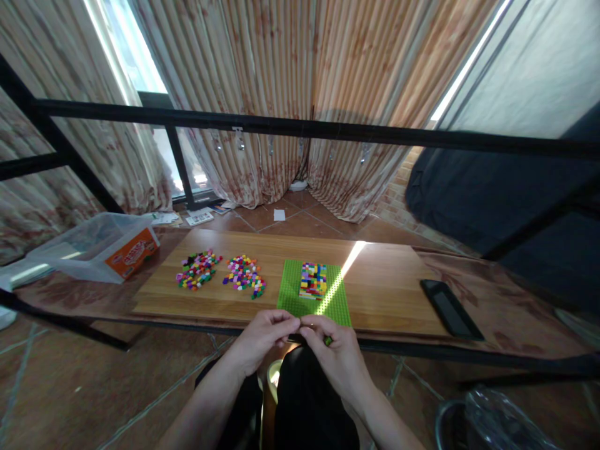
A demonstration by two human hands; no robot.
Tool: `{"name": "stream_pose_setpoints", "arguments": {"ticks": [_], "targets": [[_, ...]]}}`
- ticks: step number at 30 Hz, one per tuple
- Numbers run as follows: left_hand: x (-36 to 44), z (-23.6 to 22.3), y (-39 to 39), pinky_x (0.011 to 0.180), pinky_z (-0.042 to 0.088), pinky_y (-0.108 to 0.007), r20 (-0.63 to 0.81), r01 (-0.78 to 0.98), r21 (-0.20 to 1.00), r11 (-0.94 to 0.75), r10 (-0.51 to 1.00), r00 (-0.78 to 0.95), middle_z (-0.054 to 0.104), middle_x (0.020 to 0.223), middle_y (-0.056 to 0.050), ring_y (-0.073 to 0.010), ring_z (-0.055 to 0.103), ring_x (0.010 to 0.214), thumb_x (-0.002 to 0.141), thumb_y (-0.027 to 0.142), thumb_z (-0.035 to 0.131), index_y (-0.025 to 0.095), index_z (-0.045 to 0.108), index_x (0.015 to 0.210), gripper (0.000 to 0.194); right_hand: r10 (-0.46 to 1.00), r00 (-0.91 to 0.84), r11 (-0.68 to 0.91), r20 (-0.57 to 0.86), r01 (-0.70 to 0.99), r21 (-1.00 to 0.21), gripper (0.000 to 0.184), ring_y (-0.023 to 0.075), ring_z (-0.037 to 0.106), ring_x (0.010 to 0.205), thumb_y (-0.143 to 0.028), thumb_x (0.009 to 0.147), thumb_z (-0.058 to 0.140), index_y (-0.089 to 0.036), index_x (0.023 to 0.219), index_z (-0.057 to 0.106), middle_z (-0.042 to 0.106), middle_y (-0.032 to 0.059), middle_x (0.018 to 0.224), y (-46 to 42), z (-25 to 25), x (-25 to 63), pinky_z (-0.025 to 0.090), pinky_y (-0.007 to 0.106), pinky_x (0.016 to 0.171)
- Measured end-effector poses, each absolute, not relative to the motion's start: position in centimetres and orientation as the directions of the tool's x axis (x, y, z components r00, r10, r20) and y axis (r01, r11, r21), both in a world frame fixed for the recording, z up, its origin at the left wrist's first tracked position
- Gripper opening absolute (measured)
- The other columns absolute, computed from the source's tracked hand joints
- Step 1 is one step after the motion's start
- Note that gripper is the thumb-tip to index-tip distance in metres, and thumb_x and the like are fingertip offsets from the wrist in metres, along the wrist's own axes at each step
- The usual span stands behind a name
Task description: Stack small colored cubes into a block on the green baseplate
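Note:
My left hand (pixel 266 336) and my right hand (pixel 338 353) meet fingertip to fingertip at the front edge of the wooden board. Both are closed in a pinch; whatever lies between the touching tips is too small to make out. A small green brick (pixel 327 340) shows in the curled fingers of my right hand. Just beyond the hands lies a green baseplate (pixel 290 290), crossed by a strip of sunlight. On it stands a block of stacked multicoloured bricks (pixel 312 281).
Two piles of loose bricks, a left pile (pixel 198 270) and a nearer one (pixel 244 274), lie on the wooden board (pixel 384 287). A clear plastic bin (pixel 94 247) stands at left, a black phone (pixel 450 309) at right. A black metal rail (pixel 290 127) runs across behind.

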State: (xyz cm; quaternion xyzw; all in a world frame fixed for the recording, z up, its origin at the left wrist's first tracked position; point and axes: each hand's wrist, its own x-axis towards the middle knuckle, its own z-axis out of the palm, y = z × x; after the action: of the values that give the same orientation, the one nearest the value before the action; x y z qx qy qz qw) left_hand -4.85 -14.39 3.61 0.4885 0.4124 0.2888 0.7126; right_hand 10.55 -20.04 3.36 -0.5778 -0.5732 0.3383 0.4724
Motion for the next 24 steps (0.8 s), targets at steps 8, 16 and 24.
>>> {"name": "stream_pose_setpoints", "arguments": {"ticks": [8, 16, 24], "targets": [[-3.9, 4.5, -13.0, 0.05, 0.024, -0.022, -0.36, -0.008, 0.893, 0.451, 0.724, 0.588, 0.051, 0.056, 0.002, -0.0054, 0.04, 0.051, 0.065, 0.042, 0.077, 0.012, 0.066, 0.068, 0.032, 0.983, -0.057, 0.184, 0.176, 0.418, -0.89, 0.02, 0.0119, 0.05, 0.055, -0.035, 0.087, 0.058, -0.027, 0.093, 0.076, 0.063, -0.0018, 0.063, -19.0, 4.5, 12.8, 0.037, 0.024, 0.055], [-2.3, 4.4, -11.4, 0.051, 0.028, -0.021, -0.295, -0.023, 0.938, 0.345, 0.832, 0.47, 0.05, 0.058, 0.003, -0.0067, 0.041, 0.052, 0.072, 0.042, 0.07, 0.013, 0.066, 0.074, 0.03, 0.968, 0.064, 0.176, 0.243, 0.517, -0.838, 0.024, 0.0119, 0.049, 0.051, -0.039, 0.086, 0.059, -0.022, 0.087, 0.076, 0.058, -0.0021, 0.056, -15.9, 4.3, 14.6, 0.036, 0.024, 0.054], [-1.2, 1.9, -8.3, 0.071, 0.046, -0.027, 0.02, 0.357, 0.932, -0.068, 0.99, 0.137, 0.068, 0.102, -0.007, -0.013, 0.057, 0.071, 0.08, 0.022, 0.057, 0.015, 0.067, 0.11, 0.032, 0.906, 0.299, -0.022, 0.298, 0.737, -0.675, 0.024, 0.0174, 0.065, 0.068, -0.04, 0.087, 0.056, -0.027, 0.091, 0.076, 0.074, 0.003, 0.08, -11.3, 2.1, 14.3, 0.042, 0.025, 0.062]]}}
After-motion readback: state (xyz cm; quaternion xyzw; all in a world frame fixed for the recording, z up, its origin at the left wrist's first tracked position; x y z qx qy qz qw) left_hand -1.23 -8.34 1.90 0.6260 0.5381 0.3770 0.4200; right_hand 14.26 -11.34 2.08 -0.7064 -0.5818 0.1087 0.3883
